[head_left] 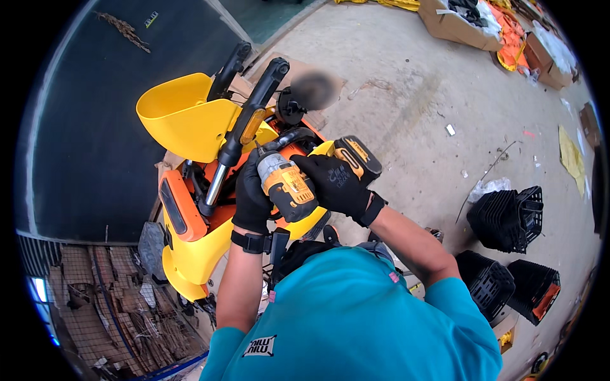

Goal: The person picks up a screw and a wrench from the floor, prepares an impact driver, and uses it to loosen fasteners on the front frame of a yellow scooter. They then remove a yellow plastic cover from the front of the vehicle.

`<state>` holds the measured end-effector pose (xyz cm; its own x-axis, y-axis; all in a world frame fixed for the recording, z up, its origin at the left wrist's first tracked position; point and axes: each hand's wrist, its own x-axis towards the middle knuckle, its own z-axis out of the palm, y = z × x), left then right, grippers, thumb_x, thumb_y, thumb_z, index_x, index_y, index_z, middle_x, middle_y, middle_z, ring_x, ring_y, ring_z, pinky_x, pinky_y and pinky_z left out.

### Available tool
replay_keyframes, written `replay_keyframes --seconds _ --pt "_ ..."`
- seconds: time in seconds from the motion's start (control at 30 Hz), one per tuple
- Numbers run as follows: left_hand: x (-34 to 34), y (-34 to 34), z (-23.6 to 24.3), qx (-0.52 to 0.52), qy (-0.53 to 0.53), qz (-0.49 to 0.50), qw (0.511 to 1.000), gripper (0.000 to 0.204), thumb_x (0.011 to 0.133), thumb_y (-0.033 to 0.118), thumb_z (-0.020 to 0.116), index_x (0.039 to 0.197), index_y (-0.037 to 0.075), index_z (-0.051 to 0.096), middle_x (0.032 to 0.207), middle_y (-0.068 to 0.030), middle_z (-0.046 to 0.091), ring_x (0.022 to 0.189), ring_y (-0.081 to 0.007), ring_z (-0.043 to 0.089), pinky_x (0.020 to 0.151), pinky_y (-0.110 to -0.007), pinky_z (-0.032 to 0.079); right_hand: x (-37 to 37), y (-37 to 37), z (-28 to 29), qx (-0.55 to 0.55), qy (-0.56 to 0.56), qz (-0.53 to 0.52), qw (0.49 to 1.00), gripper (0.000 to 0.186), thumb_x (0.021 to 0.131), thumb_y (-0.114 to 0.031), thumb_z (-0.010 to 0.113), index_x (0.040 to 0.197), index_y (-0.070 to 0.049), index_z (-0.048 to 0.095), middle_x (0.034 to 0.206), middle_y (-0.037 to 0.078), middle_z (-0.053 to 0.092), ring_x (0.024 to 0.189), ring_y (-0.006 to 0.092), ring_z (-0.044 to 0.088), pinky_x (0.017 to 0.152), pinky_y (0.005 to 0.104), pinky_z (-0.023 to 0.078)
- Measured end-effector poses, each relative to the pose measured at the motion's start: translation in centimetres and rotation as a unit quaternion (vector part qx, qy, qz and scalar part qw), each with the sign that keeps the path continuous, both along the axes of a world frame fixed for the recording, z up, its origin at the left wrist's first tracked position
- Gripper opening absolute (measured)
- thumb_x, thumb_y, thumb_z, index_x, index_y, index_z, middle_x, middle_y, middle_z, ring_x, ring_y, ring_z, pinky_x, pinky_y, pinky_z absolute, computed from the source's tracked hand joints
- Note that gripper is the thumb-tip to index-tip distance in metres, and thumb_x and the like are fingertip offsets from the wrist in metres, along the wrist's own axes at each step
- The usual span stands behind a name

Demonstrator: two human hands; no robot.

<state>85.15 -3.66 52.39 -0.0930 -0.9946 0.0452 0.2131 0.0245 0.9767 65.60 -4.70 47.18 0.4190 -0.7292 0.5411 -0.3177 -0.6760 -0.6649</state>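
A yellow and black cordless impact driver [291, 189] is held in front of my chest, its nose pointing up and a little left. My right hand [333, 184], in a black glove, is closed round its handle, with the battery [362, 159] showing beyond the fingers. Also black-gloved, my left hand [251, 203] is closed against the driver's nose; its fingers are partly hidden, and anything small in them cannot be made out. Just beyond both hands are a yellow and orange vehicle body [203, 251], a black and silver fork leg [244, 130] and a yellow curved shell [178, 120].
Stacked black plastic crates [505, 219] stand on the concrete floor at right. Cardboard boxes [457, 25] with orange and yellow parts lie at the far right. A dark panel [89, 127] rises at left, above a wire mesh [121, 311] with scrap behind it.
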Motion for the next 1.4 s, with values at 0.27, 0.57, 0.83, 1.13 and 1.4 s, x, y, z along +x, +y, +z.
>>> replay_keyframes --seconds 0.27,0.57,0.83,1.13,1.4 --pt "-0.3 -0.2 0.2 0.012 0.039 0.002 0.999 0.039 0.108 0.03 0.031 0.121 0.002 0.054 0.108 -0.0093 0.063 0.097 -0.0201 0.066 0.089 -0.034 0.055 -0.1 -1.6 0.6 -0.037 -0.009 0.017 0.999 0.05 0.079 -0.02 0.072 0.125 -0.009 0.055 0.089 0.013 0.065 0.081 0.0301 0.067 0.071 0.0396 0.053" --pt "1.4 -0.9 -1.5 0.028 0.048 0.001 0.998 0.039 0.108 0.03 0.031 0.121 0.001 0.053 0.109 -0.0107 0.063 0.1 -0.0216 0.066 0.088 -0.035 0.056 0.1 -2.0 0.3 -0.032 0.01 0.022 0.999 0.05 0.08 -0.02 0.071 0.127 -0.01 0.054 0.09 0.013 0.065 0.083 0.0292 0.067 0.071 0.0383 0.054" --pt "0.9 -0.8 -0.7 0.036 0.072 -0.019 0.997 0.038 0.108 0.029 0.032 0.123 0.001 0.053 0.112 -0.011 0.063 0.102 -0.0212 0.065 0.091 -0.035 0.055 0.1 -1.6 0.8 0.027 0.029 0.027 0.999 0.051 0.081 -0.021 0.071 0.128 -0.01 0.056 0.103 0.015 0.067 0.093 0.0312 0.067 0.08 0.0394 0.054" --pt "0.7 -0.8 0.0 0.012 -0.007 -0.01 1.0 0.038 0.108 0.028 0.033 0.125 0.001 0.054 0.112 -0.0111 0.064 0.101 -0.0203 0.065 0.091 -0.034 0.054 0.0 -1.5 0.9 0.051 -0.048 0.064 0.995 0.053 0.08 -0.021 0.074 0.128 -0.009 0.054 0.104 0.014 0.067 0.096 0.0302 0.066 0.084 0.038 0.053" --pt "0.4 -0.3 1.1 -0.022 -0.06 0.01 0.998 0.036 0.107 0.026 0.037 0.122 0.001 0.056 0.11 -0.0109 0.065 0.1 -0.0197 0.065 0.09 -0.032 0.054 0.9 0.9 2.5 0.183 -0.132 0.086 0.971 0.047 0.081 -0.028 0.074 0.121 -0.008 0.059 0.107 0.013 0.068 0.099 0.031 0.065 0.086 0.0416 0.051"
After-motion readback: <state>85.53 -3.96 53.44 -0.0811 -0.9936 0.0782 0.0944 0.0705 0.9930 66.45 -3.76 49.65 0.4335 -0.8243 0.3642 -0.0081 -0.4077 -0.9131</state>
